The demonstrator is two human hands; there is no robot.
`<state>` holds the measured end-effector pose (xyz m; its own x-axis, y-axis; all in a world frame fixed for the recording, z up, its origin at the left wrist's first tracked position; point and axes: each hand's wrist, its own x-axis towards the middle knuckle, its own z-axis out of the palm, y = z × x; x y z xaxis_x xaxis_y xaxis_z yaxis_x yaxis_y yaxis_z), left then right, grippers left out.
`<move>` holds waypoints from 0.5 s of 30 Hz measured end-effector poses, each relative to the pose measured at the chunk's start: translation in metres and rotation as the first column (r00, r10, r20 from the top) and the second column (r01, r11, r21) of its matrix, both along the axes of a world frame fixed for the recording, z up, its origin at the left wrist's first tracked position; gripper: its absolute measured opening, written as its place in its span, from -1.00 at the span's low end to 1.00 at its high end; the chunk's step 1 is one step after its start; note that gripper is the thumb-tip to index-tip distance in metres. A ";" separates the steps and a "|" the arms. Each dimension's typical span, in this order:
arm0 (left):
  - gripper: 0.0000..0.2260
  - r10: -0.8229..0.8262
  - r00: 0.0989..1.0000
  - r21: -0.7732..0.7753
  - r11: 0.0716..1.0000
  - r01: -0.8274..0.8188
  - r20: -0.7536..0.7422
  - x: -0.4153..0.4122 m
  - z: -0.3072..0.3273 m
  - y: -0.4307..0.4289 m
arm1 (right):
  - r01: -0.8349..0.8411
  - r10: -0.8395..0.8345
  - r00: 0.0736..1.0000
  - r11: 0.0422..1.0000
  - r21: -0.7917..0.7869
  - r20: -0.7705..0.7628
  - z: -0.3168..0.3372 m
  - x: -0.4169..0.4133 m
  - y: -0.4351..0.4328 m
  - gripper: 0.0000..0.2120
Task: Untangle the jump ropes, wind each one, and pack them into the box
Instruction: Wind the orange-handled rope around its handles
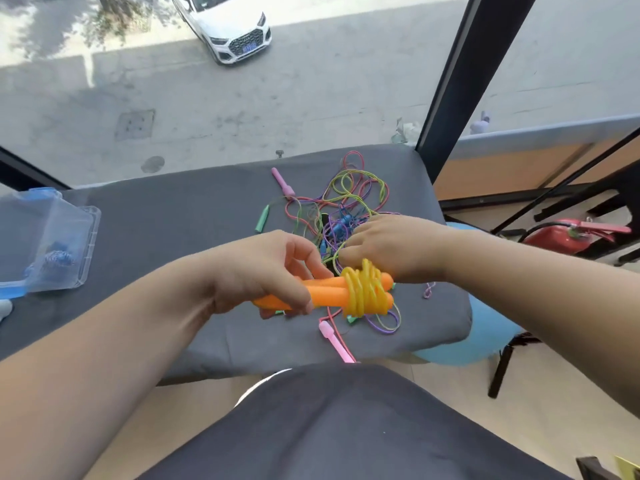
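With your left hand (263,268) gripping the paired orange foam handles (323,285) and your right hand (394,247) pinching the thin yellow cord (363,294), slack could unravel the winding.

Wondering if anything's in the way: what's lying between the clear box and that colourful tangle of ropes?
Only bare grey cloth, as the head view shows. The clear box sits at the left edge and the tangle lies further right.

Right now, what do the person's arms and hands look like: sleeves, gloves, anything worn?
Left hand and right hand are bare, with no gloves, rings, watch or wristbands showing. Both arms are uncovered out to the frame edges, so no sleeves are in view. A dark grey fabric garment covers the lap.
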<state>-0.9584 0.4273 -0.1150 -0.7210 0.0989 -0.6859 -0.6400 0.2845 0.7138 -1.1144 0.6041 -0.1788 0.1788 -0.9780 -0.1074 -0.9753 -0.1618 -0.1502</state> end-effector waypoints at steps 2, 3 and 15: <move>-0.65 -0.129 0.991 -0.149 0.981 0.125 -0.020 -0.002 0.001 0.005 | -0.027 0.035 0.995 0.995 0.094 -0.089 0.007 -0.001 -0.013 -0.87; -0.68 -0.180 0.983 -0.234 0.958 0.169 -0.030 -0.003 0.000 0.007 | -0.004 0.022 0.991 0.990 0.140 -0.129 0.011 0.000 -0.020 -0.82; -0.61 -0.191 0.977 -0.740 0.670 0.056 -0.099 -0.012 -0.039 0.009 | 0.384 -0.356 0.923 0.872 0.302 -0.147 0.034 0.038 -0.056 -0.78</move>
<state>-0.9708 0.4364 -0.1536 -0.8408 -0.2883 -0.4583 -0.4613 0.8245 0.3277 -1.0760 0.5481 -0.1450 -0.2130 -0.8808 -0.4229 -0.9654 0.2562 -0.0475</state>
